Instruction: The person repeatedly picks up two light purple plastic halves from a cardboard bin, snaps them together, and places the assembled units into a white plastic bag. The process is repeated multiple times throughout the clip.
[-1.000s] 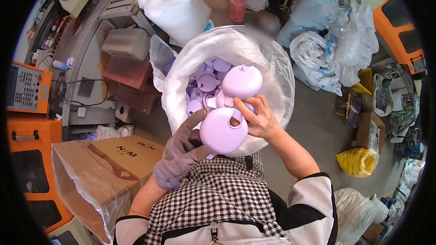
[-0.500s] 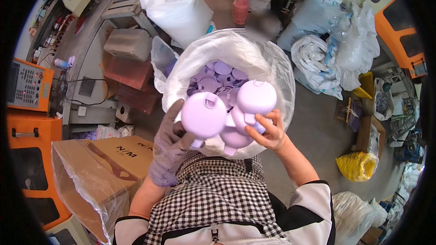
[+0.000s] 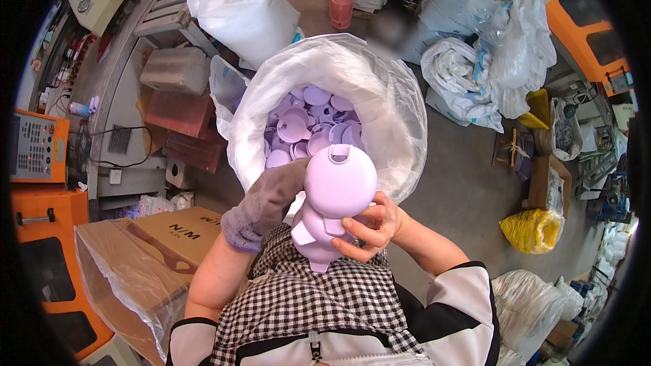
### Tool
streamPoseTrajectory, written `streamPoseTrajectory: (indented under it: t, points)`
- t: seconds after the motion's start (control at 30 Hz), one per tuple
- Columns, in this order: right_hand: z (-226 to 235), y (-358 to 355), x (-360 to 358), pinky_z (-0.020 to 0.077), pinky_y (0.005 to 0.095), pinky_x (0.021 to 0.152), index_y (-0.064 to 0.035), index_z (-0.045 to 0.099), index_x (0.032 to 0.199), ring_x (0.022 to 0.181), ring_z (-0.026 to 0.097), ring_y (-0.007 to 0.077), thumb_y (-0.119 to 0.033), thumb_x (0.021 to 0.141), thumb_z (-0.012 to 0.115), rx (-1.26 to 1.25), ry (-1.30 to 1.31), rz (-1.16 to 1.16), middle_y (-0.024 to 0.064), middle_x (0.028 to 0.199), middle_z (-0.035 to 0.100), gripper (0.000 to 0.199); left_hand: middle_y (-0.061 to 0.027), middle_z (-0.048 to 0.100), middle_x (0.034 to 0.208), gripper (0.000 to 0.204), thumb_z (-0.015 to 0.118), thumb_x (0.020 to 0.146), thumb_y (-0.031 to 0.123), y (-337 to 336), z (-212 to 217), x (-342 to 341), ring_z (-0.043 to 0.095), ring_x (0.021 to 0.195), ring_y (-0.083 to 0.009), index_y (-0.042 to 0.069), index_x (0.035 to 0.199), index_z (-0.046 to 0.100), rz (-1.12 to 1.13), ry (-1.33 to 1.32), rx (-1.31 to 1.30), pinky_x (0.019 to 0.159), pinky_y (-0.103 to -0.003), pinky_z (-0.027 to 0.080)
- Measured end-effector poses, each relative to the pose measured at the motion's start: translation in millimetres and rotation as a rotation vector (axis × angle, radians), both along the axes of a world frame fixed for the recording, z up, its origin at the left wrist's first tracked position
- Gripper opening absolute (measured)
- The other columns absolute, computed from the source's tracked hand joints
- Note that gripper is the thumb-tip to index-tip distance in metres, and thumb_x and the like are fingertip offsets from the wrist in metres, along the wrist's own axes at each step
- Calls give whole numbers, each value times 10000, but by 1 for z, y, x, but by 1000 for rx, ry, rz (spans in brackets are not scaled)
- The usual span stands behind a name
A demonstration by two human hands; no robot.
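A cluster of rounded lilac plastic lids [image 3: 340, 190], overlapping one another, is held up in front of my apron. The uppermost lid has a small notch with a loop at its far edge, and tabs stick out lower down. My left hand [image 3: 261, 207], in a grey glove, closes on the left side of the cluster, its fingertips hidden behind the lids. From the right, my bare right hand [image 3: 371, 227] grips the lids with bent fingers. Just beyond stands a large container lined with a clear-white plastic bag [image 3: 247, 112], with many lilac round pieces [image 3: 315, 118] inside.
An open cardboard box [image 3: 180, 240] with plastic film stands at my left, by an orange machine [image 3: 51, 224]. A full white sack [image 3: 244, 13] is beyond the container. More plastic bags [image 3: 468, 81] and a yellow sack [image 3: 532, 232] sit on the right.
The lids, earlier spread apart between both hands, are now bunched together and nearer my body. My left hand has slid behind them; my right hand has moved left and down.
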State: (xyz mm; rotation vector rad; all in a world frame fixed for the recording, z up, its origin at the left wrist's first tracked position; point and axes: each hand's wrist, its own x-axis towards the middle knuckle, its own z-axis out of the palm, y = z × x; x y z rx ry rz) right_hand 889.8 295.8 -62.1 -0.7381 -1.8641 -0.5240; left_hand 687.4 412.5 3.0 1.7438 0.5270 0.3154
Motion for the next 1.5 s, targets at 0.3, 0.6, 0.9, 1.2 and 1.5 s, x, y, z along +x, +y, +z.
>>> streamPoseTrajectory:
  t: [0.3, 0.6, 0.9, 1.2, 1.5]
  points:
    - [5, -2, 4, 513, 318, 748, -223, 612, 1115, 922, 598, 180, -133, 777, 726, 1, 21, 62, 2, 1139, 538, 369, -100, 686, 1097, 447, 662, 853, 163, -15, 30, 2, 636, 999, -160, -52, 1241, 600, 270, 61, -650, 905, -305, 504]
    - [-3, -11, 21, 511, 378, 814, -205, 621, 1120, 989, 611, 238, -125, 726, 714, -132, 87, 47, 75, 1110, 569, 413, -74, 666, 1101, 454, 708, 912, 215, -10, -7, 6, 631, 1020, -175, -38, 1262, 569, 562, -390, -821, 958, -318, 494]
    - [-7, -9, 15, 521, 395, 853, -216, 615, 1122, 1035, 600, 238, -129, 756, 724, -108, 62, -49, 70, 1112, 562, 391, -126, 452, 1444, 865, 634, 908, 558, -34, -12, 13, 460, 1329, -246, 57, 1523, 290, 99, -222, -1082, 1081, -383, 414]
    - [-10, 0, 11, 556, 535, 907, -52, 493, 1169, 1089, 596, 367, -46, 802, 683, -160, 355, -20, 173, 1166, 526, 414, -123, 426, 1487, 1061, 824, 665, 295, -31, -9, 13, 432, 1362, -233, 33, 1531, 271, 97, -45, -657, 1138, -364, 338]
    - [-6, 4, 7, 553, 468, 888, -49, 515, 1180, 1094, 591, 354, 8, 670, 814, -342, 463, -73, 125, 1075, 483, 593, -106, 464, 1451, 943, 735, 700, 81, -32, -18, 15, 448, 1344, -210, 52, 1525, 281, 148, -117, -642, 1135, -355, 346]
